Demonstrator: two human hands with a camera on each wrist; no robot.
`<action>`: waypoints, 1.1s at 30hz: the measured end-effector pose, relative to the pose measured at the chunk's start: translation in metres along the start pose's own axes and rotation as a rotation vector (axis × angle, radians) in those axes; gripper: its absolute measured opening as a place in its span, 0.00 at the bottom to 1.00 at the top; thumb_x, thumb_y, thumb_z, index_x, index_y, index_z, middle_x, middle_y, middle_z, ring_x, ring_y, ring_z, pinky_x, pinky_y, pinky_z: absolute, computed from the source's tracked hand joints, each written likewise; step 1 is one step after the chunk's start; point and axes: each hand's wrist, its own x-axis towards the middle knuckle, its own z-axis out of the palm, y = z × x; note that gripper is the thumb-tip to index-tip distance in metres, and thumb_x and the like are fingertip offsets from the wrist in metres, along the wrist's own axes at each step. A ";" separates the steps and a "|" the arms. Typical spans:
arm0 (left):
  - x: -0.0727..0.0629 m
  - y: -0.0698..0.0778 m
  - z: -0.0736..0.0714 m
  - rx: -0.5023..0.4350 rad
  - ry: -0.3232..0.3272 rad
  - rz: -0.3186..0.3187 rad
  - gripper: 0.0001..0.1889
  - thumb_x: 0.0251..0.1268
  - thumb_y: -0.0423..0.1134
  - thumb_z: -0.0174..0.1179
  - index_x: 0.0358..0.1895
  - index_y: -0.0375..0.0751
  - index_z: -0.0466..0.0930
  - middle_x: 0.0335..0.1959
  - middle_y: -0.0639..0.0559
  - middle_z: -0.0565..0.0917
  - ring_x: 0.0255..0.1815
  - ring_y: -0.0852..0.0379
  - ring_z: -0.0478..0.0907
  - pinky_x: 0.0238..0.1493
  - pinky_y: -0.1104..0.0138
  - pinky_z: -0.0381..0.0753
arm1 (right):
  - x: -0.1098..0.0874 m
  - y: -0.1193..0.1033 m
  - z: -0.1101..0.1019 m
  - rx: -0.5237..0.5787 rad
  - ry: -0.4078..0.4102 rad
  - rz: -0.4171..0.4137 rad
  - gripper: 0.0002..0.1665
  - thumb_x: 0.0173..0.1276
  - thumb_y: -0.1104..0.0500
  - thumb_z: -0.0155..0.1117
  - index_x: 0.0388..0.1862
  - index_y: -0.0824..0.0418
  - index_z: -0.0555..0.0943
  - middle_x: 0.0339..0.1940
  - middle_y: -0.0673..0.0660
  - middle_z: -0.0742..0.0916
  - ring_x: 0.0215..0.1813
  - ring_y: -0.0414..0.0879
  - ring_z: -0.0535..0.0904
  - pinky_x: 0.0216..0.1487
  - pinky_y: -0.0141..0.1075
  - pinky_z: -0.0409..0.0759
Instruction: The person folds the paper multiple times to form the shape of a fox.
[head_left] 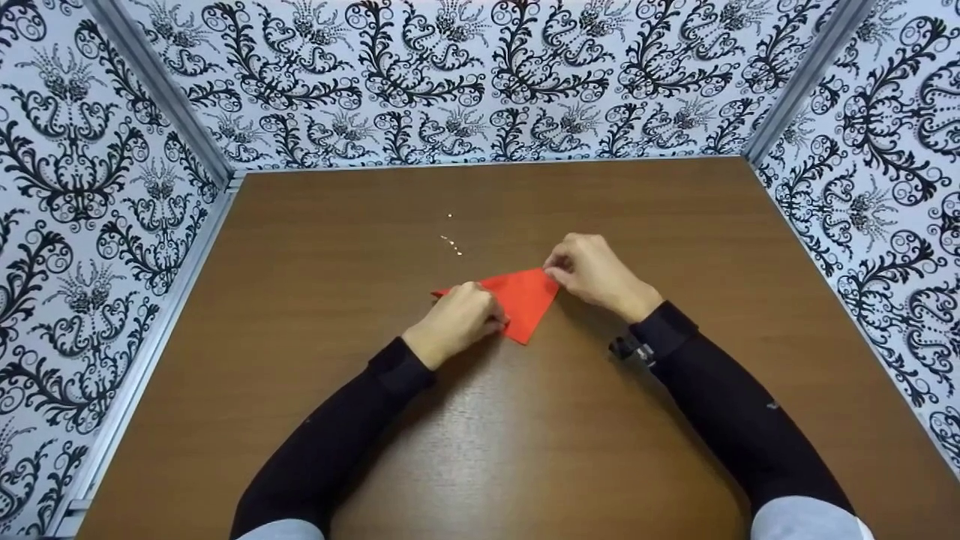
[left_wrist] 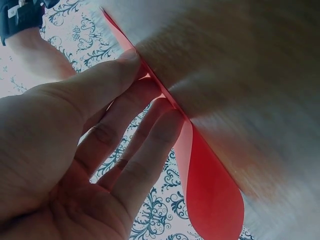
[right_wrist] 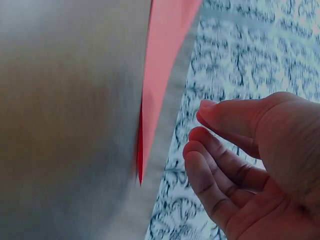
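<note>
A folded sheet of red paper [head_left: 529, 296] lies on the brown table, its point towards the person. My left hand [head_left: 461, 319] is over its left part. In the left wrist view the thumb and fingertips press the red paper [left_wrist: 212, 185] down along its edge, and beyond them the fold bulges into a rounded loop. My right hand [head_left: 596, 274] is by the paper's upper right corner, overlapping it in the head view. Seen from the right wrist, the fingers [right_wrist: 200, 172] are loosely bent with nothing between them, apart from the red paper [right_wrist: 160, 65].
Several small bright specks [head_left: 451, 244] show on the brown table [head_left: 337, 225] behind the paper. Walls with a black-and-white scroll pattern [head_left: 420, 82] enclose the table at the back and both sides. A small dark device [head_left: 632, 350] sits at the right wrist.
</note>
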 end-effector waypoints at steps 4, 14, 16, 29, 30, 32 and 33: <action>0.000 0.000 0.000 0.012 0.003 0.009 0.03 0.75 0.32 0.80 0.39 0.41 1.00 0.38 0.50 0.99 0.43 0.50 0.96 0.51 0.55 0.97 | -0.006 -0.013 0.012 0.001 -0.034 -0.053 0.03 0.76 0.66 0.81 0.44 0.65 0.97 0.40 0.62 0.94 0.44 0.56 0.93 0.49 0.48 0.95; 0.001 0.000 0.000 0.018 0.006 -0.001 0.06 0.75 0.32 0.79 0.35 0.40 0.98 0.35 0.50 0.98 0.40 0.50 0.95 0.49 0.54 0.96 | -0.013 -0.027 0.030 -0.003 -0.096 -0.096 0.02 0.73 0.67 0.83 0.38 0.62 0.97 0.38 0.59 0.94 0.40 0.51 0.88 0.43 0.44 0.88; 0.001 0.000 0.000 0.013 0.000 -0.004 0.06 0.75 0.32 0.79 0.36 0.40 0.99 0.36 0.49 0.98 0.41 0.50 0.95 0.50 0.54 0.96 | -0.015 -0.027 0.032 0.001 -0.099 -0.096 0.03 0.72 0.68 0.84 0.37 0.62 0.97 0.37 0.59 0.94 0.40 0.51 0.88 0.43 0.42 0.87; 0.000 0.003 -0.005 0.023 -0.024 -0.009 0.04 0.78 0.33 0.78 0.40 0.40 0.99 0.38 0.48 0.98 0.41 0.52 0.94 0.50 0.57 0.96 | -0.019 -0.030 0.035 -0.006 -0.070 -0.065 0.03 0.73 0.67 0.85 0.36 0.63 0.98 0.37 0.59 0.94 0.40 0.52 0.90 0.43 0.43 0.91; 0.000 0.003 -0.006 0.026 -0.025 -0.006 0.04 0.78 0.33 0.78 0.40 0.40 0.99 0.38 0.48 0.98 0.41 0.52 0.94 0.49 0.57 0.96 | -0.019 -0.030 0.035 -0.007 -0.071 -0.057 0.04 0.73 0.67 0.84 0.36 0.63 0.97 0.37 0.59 0.94 0.40 0.51 0.90 0.43 0.42 0.91; 0.002 0.003 -0.006 0.033 -0.028 -0.006 0.04 0.79 0.34 0.78 0.41 0.40 0.99 0.38 0.48 0.97 0.41 0.52 0.95 0.48 0.57 0.96 | -0.020 -0.029 0.035 -0.009 -0.078 -0.036 0.05 0.73 0.67 0.84 0.35 0.62 0.97 0.38 0.58 0.93 0.39 0.51 0.90 0.42 0.41 0.89; 0.003 0.003 -0.006 0.040 -0.029 -0.006 0.04 0.79 0.35 0.78 0.41 0.40 0.99 0.38 0.48 0.97 0.42 0.51 0.95 0.48 0.57 0.96 | -0.021 -0.029 0.036 -0.007 -0.081 -0.027 0.05 0.74 0.67 0.84 0.35 0.62 0.97 0.38 0.58 0.93 0.39 0.51 0.90 0.41 0.40 0.88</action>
